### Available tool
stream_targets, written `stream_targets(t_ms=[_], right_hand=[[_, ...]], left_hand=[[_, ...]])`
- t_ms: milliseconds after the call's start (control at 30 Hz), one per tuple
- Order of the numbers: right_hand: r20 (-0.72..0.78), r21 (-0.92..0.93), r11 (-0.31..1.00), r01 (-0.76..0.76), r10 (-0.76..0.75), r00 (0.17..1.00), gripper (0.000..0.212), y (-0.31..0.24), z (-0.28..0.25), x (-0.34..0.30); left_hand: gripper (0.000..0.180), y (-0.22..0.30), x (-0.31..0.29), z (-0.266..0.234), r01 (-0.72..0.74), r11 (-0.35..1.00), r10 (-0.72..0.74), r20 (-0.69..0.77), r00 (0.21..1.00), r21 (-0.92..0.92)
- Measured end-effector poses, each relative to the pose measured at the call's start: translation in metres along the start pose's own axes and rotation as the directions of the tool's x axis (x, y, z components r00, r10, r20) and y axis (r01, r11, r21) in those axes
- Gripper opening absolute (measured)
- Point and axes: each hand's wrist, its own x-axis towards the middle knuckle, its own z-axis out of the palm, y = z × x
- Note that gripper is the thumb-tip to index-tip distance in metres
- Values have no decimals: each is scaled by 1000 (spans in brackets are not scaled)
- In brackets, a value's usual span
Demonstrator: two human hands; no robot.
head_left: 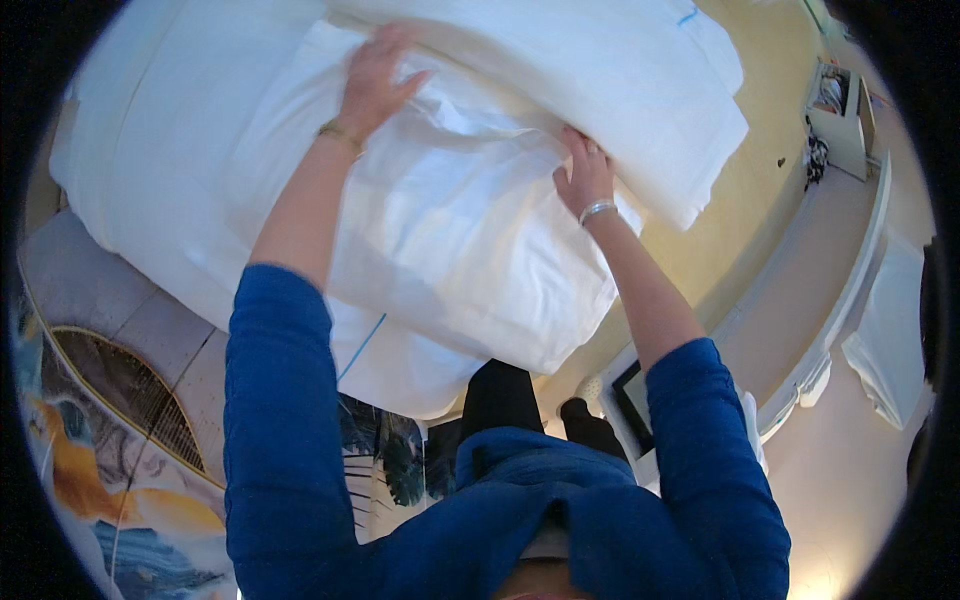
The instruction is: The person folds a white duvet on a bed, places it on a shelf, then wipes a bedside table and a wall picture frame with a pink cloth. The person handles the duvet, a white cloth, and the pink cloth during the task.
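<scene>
A white sheet [400,220] lies wrinkled over a bed in front of me. Across its far side is a thick, smooth white layer of bedding [620,90], its edge running from upper left to lower right. My left hand [378,80] rests over the sheet near that edge, thumb spread away from the fingers; motion blurs the fingers. At the same edge, farther right, my right hand [588,175] lies on the cloth with fingers stretched out and thumb apart. Its fingertips touch the fold where the two layers meet. A near flap of the sheet hangs down toward my legs.
A dark-framed panel [632,405] stands near my right leg. To the right are a long curved white ledge [800,290] and an open white box-like cabinet [840,125]. Patterned tiles [130,500] and a curved dark grating [125,395] lie at the lower left.
</scene>
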Motion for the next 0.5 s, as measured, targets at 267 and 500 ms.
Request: stream_targets(t_ms=[267,500], right_hand=[[148,513,604,-610,637,756,89,79,57,-221],[844,520,-440,-732,396,362,86,48,98,-312]], left_hand=[[82,-104,-155,-141,903,420,-860,280,427,-87],[90,-130,-240,-169,994,39,-939,337,70,-98]])
